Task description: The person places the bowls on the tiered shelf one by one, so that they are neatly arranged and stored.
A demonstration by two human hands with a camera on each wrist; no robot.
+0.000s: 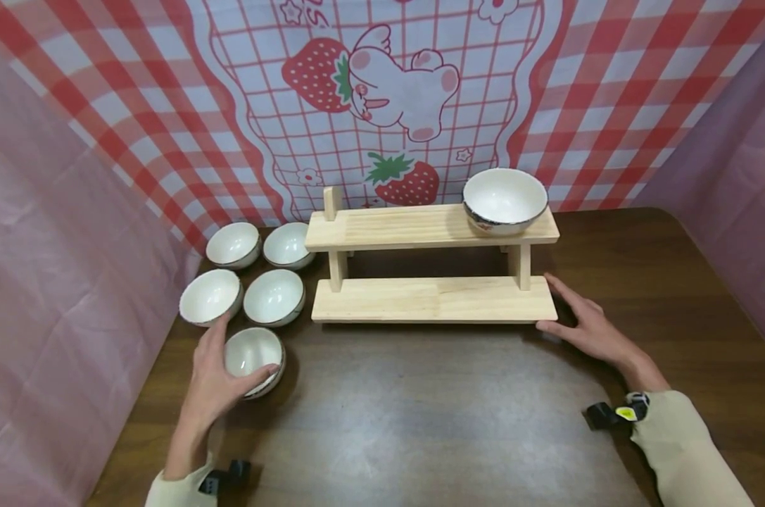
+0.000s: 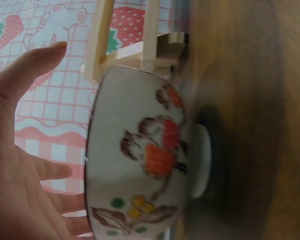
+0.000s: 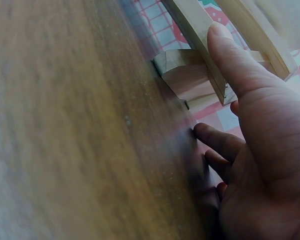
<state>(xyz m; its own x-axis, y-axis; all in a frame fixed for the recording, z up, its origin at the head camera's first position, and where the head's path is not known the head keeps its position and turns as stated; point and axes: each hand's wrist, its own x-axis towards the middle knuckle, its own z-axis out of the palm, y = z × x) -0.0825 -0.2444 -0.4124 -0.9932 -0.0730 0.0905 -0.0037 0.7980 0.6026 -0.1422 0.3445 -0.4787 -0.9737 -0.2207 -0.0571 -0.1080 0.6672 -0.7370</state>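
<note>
One red-and-white gingham cloth with strawberries (image 1: 407, 84) hangs behind one brown wood-grain tabletop (image 1: 382, 422).

On that tabletop stands one two-tier pine display rack (image 1: 388, 229), with two boards. If the right hand (image 1: 588, 331) pushed unevenly, the rack could skid or jolt, and the load on its upper board could slide, since no lip shows along the front edge.

There are two hands. The right one has its thumb and forefinger apart, spanning the right end of the lower board (image 1: 433, 299), thumb against the wood. The left hand (image 1: 216, 373) is spread about the nearest bowl (image 1: 252, 352), thumb well apart from the fingers and not clamped; whether the fingertips touch the rim I cannot tell.

Six ceramic bowls in all, every one upright. One (image 1: 505, 197) sits at the right end of the upper board; five stand on the tabletop left of the rack: two at the back, two in the middle, one in front, painted outside with orange and red birds. The left fingers reach close to the middle-left bowl (image 1: 210, 296), so a careless closing might knock it; smooth glaze might also let a shallow rim hold slip.
</note>
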